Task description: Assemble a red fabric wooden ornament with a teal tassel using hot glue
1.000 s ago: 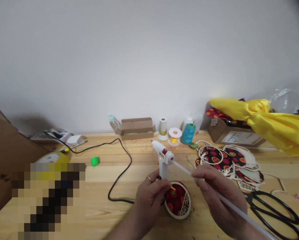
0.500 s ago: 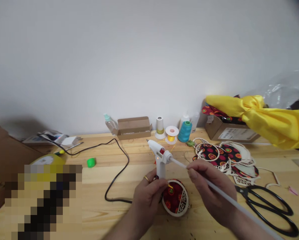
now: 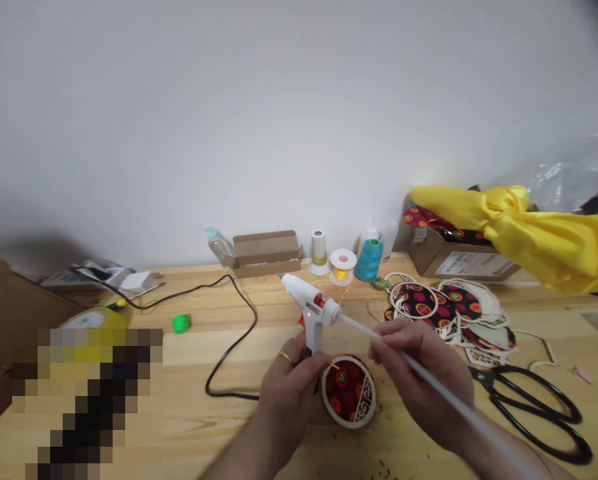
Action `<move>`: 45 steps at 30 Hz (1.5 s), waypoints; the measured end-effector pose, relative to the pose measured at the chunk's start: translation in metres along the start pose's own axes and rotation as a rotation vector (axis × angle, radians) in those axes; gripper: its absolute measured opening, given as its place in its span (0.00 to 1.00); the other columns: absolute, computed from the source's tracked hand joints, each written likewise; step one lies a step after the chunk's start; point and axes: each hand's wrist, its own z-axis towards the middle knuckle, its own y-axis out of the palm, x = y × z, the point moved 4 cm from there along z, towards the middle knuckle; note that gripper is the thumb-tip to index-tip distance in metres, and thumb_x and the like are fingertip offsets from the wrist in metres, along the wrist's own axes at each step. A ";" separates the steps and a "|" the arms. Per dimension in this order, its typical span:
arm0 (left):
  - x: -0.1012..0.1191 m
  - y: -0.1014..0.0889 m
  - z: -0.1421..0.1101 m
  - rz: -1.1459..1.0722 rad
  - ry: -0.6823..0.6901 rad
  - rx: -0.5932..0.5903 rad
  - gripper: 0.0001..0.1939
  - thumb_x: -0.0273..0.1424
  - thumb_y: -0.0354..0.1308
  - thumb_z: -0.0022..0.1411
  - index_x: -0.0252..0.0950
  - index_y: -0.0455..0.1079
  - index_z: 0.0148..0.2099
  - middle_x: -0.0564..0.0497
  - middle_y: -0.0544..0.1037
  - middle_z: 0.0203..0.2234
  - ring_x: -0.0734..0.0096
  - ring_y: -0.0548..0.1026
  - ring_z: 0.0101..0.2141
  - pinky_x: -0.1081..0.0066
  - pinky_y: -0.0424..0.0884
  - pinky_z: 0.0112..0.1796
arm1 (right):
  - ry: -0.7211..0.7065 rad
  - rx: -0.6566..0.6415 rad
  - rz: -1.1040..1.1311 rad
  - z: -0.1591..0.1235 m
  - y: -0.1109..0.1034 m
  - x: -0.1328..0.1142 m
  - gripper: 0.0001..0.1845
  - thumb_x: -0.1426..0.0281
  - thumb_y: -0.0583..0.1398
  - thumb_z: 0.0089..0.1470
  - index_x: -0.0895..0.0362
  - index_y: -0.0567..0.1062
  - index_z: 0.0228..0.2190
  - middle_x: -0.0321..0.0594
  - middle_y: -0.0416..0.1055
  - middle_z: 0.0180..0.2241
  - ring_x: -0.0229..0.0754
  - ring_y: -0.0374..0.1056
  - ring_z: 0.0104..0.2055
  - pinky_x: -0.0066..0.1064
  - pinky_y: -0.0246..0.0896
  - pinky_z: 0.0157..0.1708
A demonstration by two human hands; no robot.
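Note:
My left hand (image 3: pixel 291 387) is closed around the handle of a white glue gun (image 3: pixel 306 300), whose nozzle points up and to the left. A small orange light glows on its side. Between the fingers and thumb of my right hand (image 3: pixel 419 373) is a long whitish glue stick (image 3: pixel 443 393). Its far end sits in the back of the gun. Just right of my left hand is a round ornament (image 3: pixel 346 393) of dark red patterned cloth in a pale rim, with a short yellow strand at its upper left. I cannot tell whether my left fingers touch the ornament.
Black scissors (image 3: pixel 533 407) lie at the right, below a pile of cloth pieces and pale frames (image 3: pixel 449 313). Thread spools, including a teal one (image 3: pixel 369 260), stand along the wall beside a small open carton (image 3: pixel 267 257). A black cord (image 3: pixel 253 313) loops at left, near a green cap (image 3: pixel 181 324).
The glue gun has shifted slightly left and up in my left hand, its nozzle tipping further left. My right hand stays on the glue stick.

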 end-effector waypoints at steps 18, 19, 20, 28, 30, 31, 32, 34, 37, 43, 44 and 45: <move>0.001 0.007 0.001 -0.385 -0.471 -0.077 0.11 0.25 0.54 0.57 0.40 0.75 0.40 0.49 0.80 0.37 0.64 0.77 0.37 0.71 0.74 0.36 | 0.219 0.062 0.352 -0.002 0.011 0.006 0.07 0.72 0.61 0.52 0.55 0.67 0.26 0.33 0.70 0.20 0.34 0.67 0.19 0.25 0.62 0.17; 0.002 0.008 0.002 -0.426 -0.513 -0.074 0.12 0.25 0.53 0.57 0.39 0.75 0.41 0.49 0.80 0.37 0.64 0.77 0.38 0.71 0.74 0.36 | 0.247 0.051 0.385 -0.002 0.012 0.008 0.07 0.72 0.61 0.52 0.55 0.66 0.26 0.32 0.70 0.20 0.34 0.67 0.19 0.25 0.62 0.17; 0.003 0.009 0.002 -0.466 -0.549 -0.070 0.13 0.25 0.53 0.57 0.39 0.74 0.43 0.49 0.80 0.37 0.64 0.77 0.37 0.72 0.74 0.35 | 0.277 0.036 0.425 -0.002 0.013 0.009 0.07 0.71 0.60 0.53 0.55 0.66 0.25 0.32 0.70 0.19 0.34 0.67 0.19 0.25 0.63 0.18; -0.007 0.010 -0.003 -0.385 -0.481 0.010 0.07 0.27 0.56 0.55 0.37 0.76 0.32 0.47 0.79 0.40 0.65 0.77 0.37 0.71 0.73 0.36 | 0.246 -0.110 0.304 0.000 0.012 0.009 0.07 0.72 0.62 0.50 0.53 0.73 0.35 0.39 0.79 0.30 0.40 0.76 0.32 0.29 0.73 0.31; -0.008 0.009 -0.003 -0.373 -0.483 -0.001 0.07 0.28 0.55 0.56 0.38 0.75 0.31 0.48 0.80 0.36 0.66 0.77 0.34 0.71 0.73 0.33 | 0.119 -0.083 0.135 0.000 0.007 0.006 0.07 0.74 0.61 0.51 0.52 0.74 0.35 0.38 0.78 0.31 0.40 0.75 0.31 0.29 0.72 0.31; -0.009 0.009 -0.003 -0.371 -0.483 -0.010 0.08 0.28 0.55 0.56 0.39 0.75 0.32 0.48 0.80 0.34 0.67 0.77 0.32 0.72 0.73 0.32 | 0.050 -0.062 0.055 0.000 0.004 0.005 0.07 0.75 0.61 0.50 0.52 0.74 0.34 0.38 0.78 0.31 0.39 0.75 0.31 0.29 0.72 0.31; -0.009 0.009 -0.002 -0.368 -0.482 -0.017 0.08 0.28 0.54 0.57 0.39 0.75 0.33 0.49 0.80 0.33 0.67 0.77 0.31 0.72 0.73 0.31 | -0.013 -0.043 -0.016 0.000 0.002 0.003 0.07 0.75 0.61 0.50 0.52 0.75 0.33 0.38 0.78 0.32 0.40 0.75 0.32 0.29 0.71 0.32; -0.009 0.008 -0.002 -0.360 -0.476 -0.024 0.08 0.28 0.54 0.57 0.39 0.75 0.35 0.48 0.79 0.31 0.67 0.76 0.32 0.72 0.73 0.31 | -0.109 -0.012 -0.119 0.000 -0.001 0.002 0.08 0.76 0.62 0.48 0.52 0.75 0.31 0.38 0.78 0.31 0.40 0.74 0.32 0.29 0.71 0.32; -0.010 0.009 -0.004 -0.347 -0.497 -0.029 0.08 0.28 0.55 0.57 0.39 0.75 0.36 0.48 0.78 0.31 0.66 0.75 0.33 0.72 0.72 0.32 | -0.156 0.005 -0.206 0.001 -0.003 0.000 0.04 0.75 0.62 0.48 0.53 0.75 0.27 0.38 0.77 0.28 0.41 0.74 0.30 0.29 0.70 0.28; -0.009 0.013 -0.012 -0.358 -0.568 -0.076 0.10 0.26 0.55 0.57 0.38 0.75 0.41 0.49 0.77 0.33 0.67 0.73 0.34 0.70 0.70 0.36 | 0.013 -0.046 -0.101 0.001 0.001 0.005 0.07 0.71 0.60 0.51 0.55 0.75 0.23 0.38 0.75 0.22 0.38 0.71 0.24 0.26 0.67 0.22; -0.009 0.014 -0.013 -0.365 -0.573 -0.077 0.11 0.27 0.55 0.57 0.38 0.74 0.42 0.48 0.77 0.33 0.66 0.73 0.35 0.69 0.70 0.37 | 0.045 -0.053 -0.075 0.001 0.002 0.006 0.07 0.71 0.60 0.52 0.56 0.75 0.23 0.37 0.74 0.21 0.38 0.71 0.23 0.26 0.66 0.22; -0.009 0.015 -0.014 -0.371 -0.576 -0.083 0.12 0.27 0.55 0.57 0.38 0.74 0.43 0.48 0.77 0.35 0.66 0.73 0.35 0.69 0.70 0.37 | 0.070 -0.052 -0.051 0.000 0.002 0.008 0.08 0.70 0.60 0.52 0.56 0.74 0.22 0.37 0.74 0.21 0.37 0.70 0.22 0.26 0.66 0.21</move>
